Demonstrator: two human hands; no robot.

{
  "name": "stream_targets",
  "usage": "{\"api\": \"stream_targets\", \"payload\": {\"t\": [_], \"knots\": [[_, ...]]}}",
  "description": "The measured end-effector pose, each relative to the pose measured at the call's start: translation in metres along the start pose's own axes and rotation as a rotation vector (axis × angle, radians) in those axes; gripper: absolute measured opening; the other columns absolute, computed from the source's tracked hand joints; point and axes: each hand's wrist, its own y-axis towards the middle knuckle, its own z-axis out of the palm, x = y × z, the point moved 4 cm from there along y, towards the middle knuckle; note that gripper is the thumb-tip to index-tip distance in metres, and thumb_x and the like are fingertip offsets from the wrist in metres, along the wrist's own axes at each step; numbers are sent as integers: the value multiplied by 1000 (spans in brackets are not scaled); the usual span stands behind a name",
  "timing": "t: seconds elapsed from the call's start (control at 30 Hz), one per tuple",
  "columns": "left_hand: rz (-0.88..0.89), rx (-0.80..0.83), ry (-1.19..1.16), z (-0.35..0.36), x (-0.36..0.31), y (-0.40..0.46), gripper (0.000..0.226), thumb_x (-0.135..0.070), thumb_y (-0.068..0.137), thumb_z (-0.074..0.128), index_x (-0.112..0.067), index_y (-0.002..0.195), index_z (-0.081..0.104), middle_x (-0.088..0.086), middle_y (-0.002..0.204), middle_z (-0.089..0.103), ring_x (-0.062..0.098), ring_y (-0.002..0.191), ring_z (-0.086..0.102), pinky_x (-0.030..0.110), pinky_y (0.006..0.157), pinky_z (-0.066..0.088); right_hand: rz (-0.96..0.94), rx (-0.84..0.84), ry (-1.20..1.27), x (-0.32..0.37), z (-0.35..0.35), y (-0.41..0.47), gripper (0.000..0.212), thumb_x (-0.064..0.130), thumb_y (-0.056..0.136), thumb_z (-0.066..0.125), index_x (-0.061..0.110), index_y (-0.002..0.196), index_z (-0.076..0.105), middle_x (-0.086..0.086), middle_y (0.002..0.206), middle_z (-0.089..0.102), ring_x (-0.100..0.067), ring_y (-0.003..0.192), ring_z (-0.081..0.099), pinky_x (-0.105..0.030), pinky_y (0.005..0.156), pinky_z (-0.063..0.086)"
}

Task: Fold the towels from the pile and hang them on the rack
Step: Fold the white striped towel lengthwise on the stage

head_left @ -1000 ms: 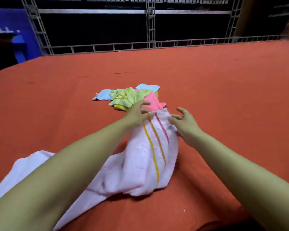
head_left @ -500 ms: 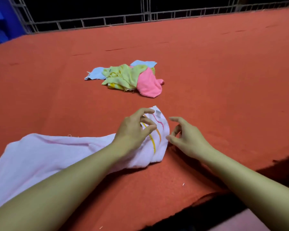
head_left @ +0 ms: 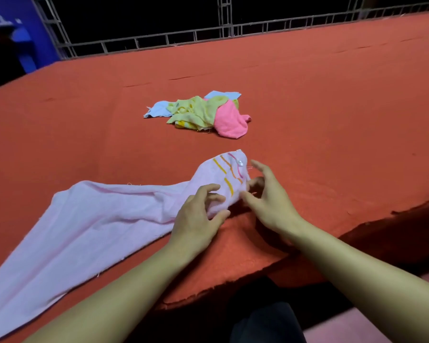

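Orange felt covers the wide table [head_left: 307, 100] in front of you, with a grey metal lattice railing [head_left: 208, 35] along its far edge and darkness beyond it. Your left hand [head_left: 196, 219] rests on the striped end of the pale pink towel [head_left: 97, 219], fingers curled and the thumb tucked under the bunched edge, so it looks like a loose pinch on the cloth. Your right hand [head_left: 268, 196] sits just beside it at the same end, fingers spread and slightly bent; its tips reach the fabric by the yellow, orange and pink stripes, but I cannot tell whether it has closed on anything yet. From there the towel trails away to your left, twisted and creased, its far end running off the lower left of the view near the table's front edge. Well beyond your hands lies the pile [head_left: 201, 112]: a yellow-green towel heaped on a light blue one, with a bright pink one against its right side. No rack is in view. My reading is that you are at the start of folding this one towel, finding its corners. Next you need a corner in each hand, then spread the cloth flat before the first fold.
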Motion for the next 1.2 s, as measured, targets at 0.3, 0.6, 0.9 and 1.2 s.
{"api": "stream_targets", "payload": {"t": [0.3,0.6,0.9,1.2], "knots": [[103,20,89,-1,-28,35,50,-47,79,66,-30,125,54,-19,111,64,9,104,56,38,95,44,161,-120,238,17,-78,24,67,-1,91,54,21,150,31,-1,97,61,-11,72,55,-27,64,44],[169,188,160,36,-44,34,40,-54,89,45,-35,123,55,-24,107,65,8,100,55,41,94,44,268,145,-401,-29,-117,-15,77,18,83,75,18,148,33,12,94,63,-2,60,57,-23,65,42],[116,160,336,74,-22,137,37,-26,96,56,-19,133,52,0,134,58,30,120,50,36,98,38,282,235,-556,-37,-113,-48,81,46,76,77,26,144,37,6,86,67,-16,82,62,-36,80,48],[-33,222,461,110,3,218,48,-33,101,49,-16,145,40,13,138,56,37,127,49,42,102,39,349,183,-232,-43,-120,-58,72,16,83,73,26,144,37,5,79,71,-7,68,62,-24,72,48]]}}
